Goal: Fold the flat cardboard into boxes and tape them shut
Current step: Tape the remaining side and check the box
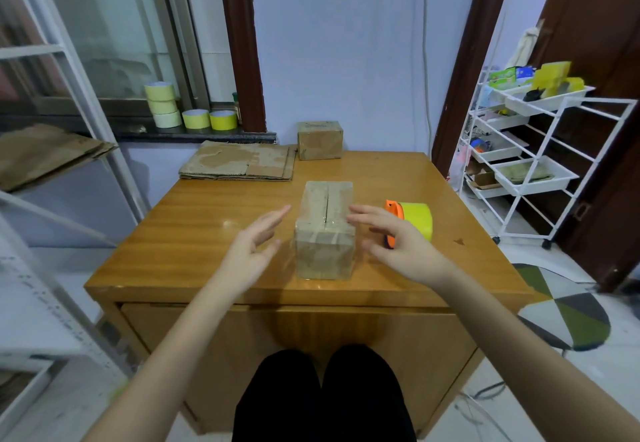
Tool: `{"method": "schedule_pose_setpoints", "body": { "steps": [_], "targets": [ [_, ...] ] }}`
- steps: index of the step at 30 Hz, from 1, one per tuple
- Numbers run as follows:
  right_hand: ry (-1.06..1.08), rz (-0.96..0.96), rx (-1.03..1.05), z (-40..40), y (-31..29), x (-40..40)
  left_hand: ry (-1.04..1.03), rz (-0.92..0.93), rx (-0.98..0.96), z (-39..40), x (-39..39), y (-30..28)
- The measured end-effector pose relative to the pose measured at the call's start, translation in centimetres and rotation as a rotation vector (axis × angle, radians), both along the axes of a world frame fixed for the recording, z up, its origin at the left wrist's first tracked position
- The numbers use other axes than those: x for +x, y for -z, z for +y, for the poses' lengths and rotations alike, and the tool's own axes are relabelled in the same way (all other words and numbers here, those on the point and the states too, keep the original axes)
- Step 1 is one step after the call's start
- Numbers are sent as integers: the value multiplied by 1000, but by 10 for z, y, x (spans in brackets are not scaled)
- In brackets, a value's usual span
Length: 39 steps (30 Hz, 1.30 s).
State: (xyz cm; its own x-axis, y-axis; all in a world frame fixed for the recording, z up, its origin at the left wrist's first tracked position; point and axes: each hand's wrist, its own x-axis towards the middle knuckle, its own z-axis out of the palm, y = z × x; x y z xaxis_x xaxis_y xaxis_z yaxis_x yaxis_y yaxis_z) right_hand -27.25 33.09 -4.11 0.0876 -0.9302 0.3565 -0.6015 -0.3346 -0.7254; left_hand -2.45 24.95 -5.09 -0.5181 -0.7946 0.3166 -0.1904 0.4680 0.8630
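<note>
Both hands hang just above the table with fingers straight and loosely spread, holding nothing. The left hand [254,251] is just beside the left wall of the box [325,230], its fingertips level with the top edge; whether they touch the cardboard I cannot tell. The right hand [398,244] mirrors it on the other side, fingers reaching toward the box's top right edge and also not plainly in contact.

Between the fingers, the box stands near the front of the table [194,233], top flaps folded in. A dark seam runs down the middle of the top. Some clear tape seems to wrap over the near edge, but further back the slit looks open.

Just past the right fingers lies the tape dispenser [412,220], orange frame with a yellow roll, partly hidden by that hand.

Here is what worries me. If the hands squeeze the walls unevenly, the flaps could spring up or the seam widen, and tape laid then would set crooked. The right hand, swinging back for the dispenser, might knock it toward the table's right edge.

Farther beyond the fingers are a stack of flat cardboard [239,164] and a finished box [320,140], well apart from the work.
</note>
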Motion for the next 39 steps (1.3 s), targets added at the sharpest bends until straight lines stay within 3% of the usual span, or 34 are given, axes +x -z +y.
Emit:
{"method": "schedule_pose_setpoints", "body": {
  "steps": [3,8,14,24,29,34,39],
  "targets": [
    [-9,149,-21,-11,3,-3,43,-117,-185,-10,-5,5],
    [61,171,-150,-17,9,-5,-4,-95,-262,-18,-12,5],
    [157,182,-221,-25,7,3,-49,17,-210,-13,-22,2],
    [110,166,-203,-27,5,-2,45,-73,-211,-20,-13,-2],
    [64,233,-276,-28,11,-4,14,-60,-266,-20,-14,3],
    [-21,379,-245,-25,11,-13,68,-179,-263,-23,-5,3],
    [79,154,-93,-26,-6,-1,3,-135,-190,-13,-15,-12]
  ]
}}
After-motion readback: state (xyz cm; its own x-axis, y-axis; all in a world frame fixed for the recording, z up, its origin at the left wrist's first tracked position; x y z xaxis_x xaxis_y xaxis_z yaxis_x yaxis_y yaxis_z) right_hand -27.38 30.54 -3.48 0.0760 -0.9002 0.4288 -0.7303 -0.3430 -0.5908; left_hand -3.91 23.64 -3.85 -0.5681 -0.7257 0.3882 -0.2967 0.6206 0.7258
